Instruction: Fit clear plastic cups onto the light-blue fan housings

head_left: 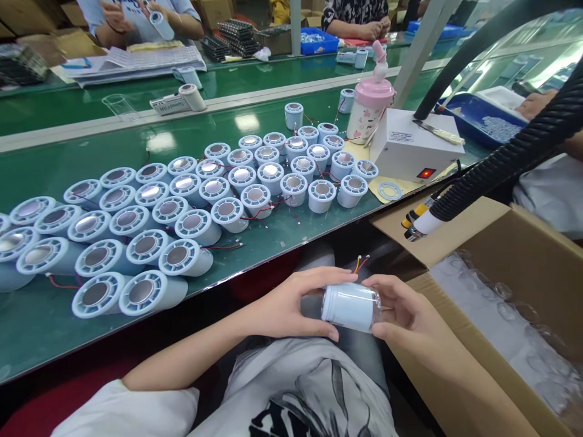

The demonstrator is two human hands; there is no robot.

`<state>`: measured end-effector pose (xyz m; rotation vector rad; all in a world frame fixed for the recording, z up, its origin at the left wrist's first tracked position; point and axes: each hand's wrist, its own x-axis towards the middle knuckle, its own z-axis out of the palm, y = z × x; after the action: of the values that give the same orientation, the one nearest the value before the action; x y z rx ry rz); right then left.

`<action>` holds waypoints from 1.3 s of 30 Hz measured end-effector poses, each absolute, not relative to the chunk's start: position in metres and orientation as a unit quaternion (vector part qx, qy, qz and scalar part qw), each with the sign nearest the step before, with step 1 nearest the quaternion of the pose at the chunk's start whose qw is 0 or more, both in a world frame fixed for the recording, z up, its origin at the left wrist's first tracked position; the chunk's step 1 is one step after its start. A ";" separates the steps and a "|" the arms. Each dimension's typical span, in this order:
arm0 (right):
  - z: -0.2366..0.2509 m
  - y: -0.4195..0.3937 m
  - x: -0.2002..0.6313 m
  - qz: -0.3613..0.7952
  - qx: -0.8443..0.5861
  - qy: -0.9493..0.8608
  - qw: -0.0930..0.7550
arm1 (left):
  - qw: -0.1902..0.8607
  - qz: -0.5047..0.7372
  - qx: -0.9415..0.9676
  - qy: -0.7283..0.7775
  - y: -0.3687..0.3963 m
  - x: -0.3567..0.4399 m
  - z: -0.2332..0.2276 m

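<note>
Above my lap, a light-blue cylindrical housing (348,306) lies sideways between my hands, with a clear plastic cup (377,305) around its right part. My left hand (303,303) grips the blue end, thumb below and fingers above. At the clear end, my right hand (403,309) has its fingers and thumb closed on the cup. Thin wires (361,264) with small white plugs stick up behind the housing. Many similar blue housings (182,256) with round silver centres stand in rows on the green table (255,246) ahead, several trailing red and black wires.
At right an open cardboard box (428,303) holds clear cups (505,309). Above it hangs a black corrugated hose (492,161) with a metal tip. A white box with a red switch (416,145) and pink-lidded bottle (370,109) stand behind. Co-workers' hands (116,18) are across the table.
</note>
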<state>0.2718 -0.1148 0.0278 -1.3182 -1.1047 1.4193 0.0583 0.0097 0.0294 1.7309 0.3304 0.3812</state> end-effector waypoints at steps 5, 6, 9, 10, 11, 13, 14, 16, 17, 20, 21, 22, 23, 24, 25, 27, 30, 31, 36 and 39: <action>0.026 -0.114 0.271 0.589 -0.534 -0.416 0.441 | 0.641 0.159 0.739 0.135 0.010 0.059 0.028; 0.026 -0.114 0.272 0.592 -0.535 -0.414 0.438 | 0.645 0.158 0.736 0.135 0.010 0.059 0.027; 0.024 -0.112 0.272 0.611 -0.524 -0.406 0.432 | 0.659 0.159 0.723 0.131 0.011 0.060 0.027; 0.023 -0.112 0.272 0.618 -0.518 -0.401 0.436 | 0.663 0.160 0.720 0.127 0.011 0.060 0.027; 0.022 -0.111 0.272 0.623 -0.511 -0.395 0.442 | 0.665 0.162 0.718 0.123 0.011 0.060 0.027; 0.021 -0.110 0.271 0.631 -0.500 -0.381 0.454 | 0.667 0.161 0.717 0.118 0.011 0.060 0.028; 0.020 -0.110 0.270 0.636 -0.497 -0.373 0.458 | 0.666 0.160 0.719 0.118 0.011 0.060 0.029; 0.020 -0.110 0.268 0.648 -0.497 -0.349 0.458 | 0.661 0.161 0.723 0.122 0.010 0.060 0.030; 0.020 -0.110 0.267 0.654 -0.501 -0.336 0.457 | 0.658 0.162 0.725 0.123 0.010 0.060 0.030; 0.020 -0.110 0.263 0.671 -0.506 -0.299 0.451 | 0.647 0.163 0.734 0.124 0.009 0.060 0.031; 0.021 -0.110 0.262 0.678 -0.503 -0.290 0.450 | 0.644 0.162 0.738 0.125 0.009 0.060 0.031; 0.021 -0.109 0.261 0.685 -0.498 -0.281 0.450 | 0.641 0.161 0.740 0.125 0.009 0.060 0.031; 0.021 -0.109 0.260 0.692 -0.494 -0.272 0.451 | 0.640 0.160 0.742 0.124 0.009 0.060 0.031; 0.021 -0.109 0.259 0.698 -0.491 -0.262 0.451 | 0.640 0.159 0.742 0.122 0.010 0.060 0.030; 0.021 -0.108 0.258 0.704 -0.489 -0.251 0.450 | 0.640 0.161 0.742 0.118 0.010 0.061 0.030; 0.021 -0.106 0.257 0.719 -0.488 -0.230 0.439 | 0.641 0.170 0.741 0.106 0.011 0.061 0.028; 0.020 -0.103 0.257 0.741 -0.490 -0.202 0.413 | 0.639 0.184 0.741 0.089 0.012 0.062 0.025; 0.019 -0.103 0.258 0.748 -0.489 -0.194 0.405 | 0.641 0.185 0.740 0.085 0.013 0.062 0.024; 0.017 -0.102 0.260 0.786 -0.466 -0.156 0.375 | 0.651 0.189 0.731 0.080 0.012 0.063 0.021; 0.017 -0.102 0.260 0.806 -0.454 -0.133 0.355 | 0.647 0.195 0.732 0.090 0.009 0.063 0.021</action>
<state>0.2603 -0.1016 0.0166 -1.1737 -0.3430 2.0832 0.0633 0.0089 0.0206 1.6642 0.2036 0.4441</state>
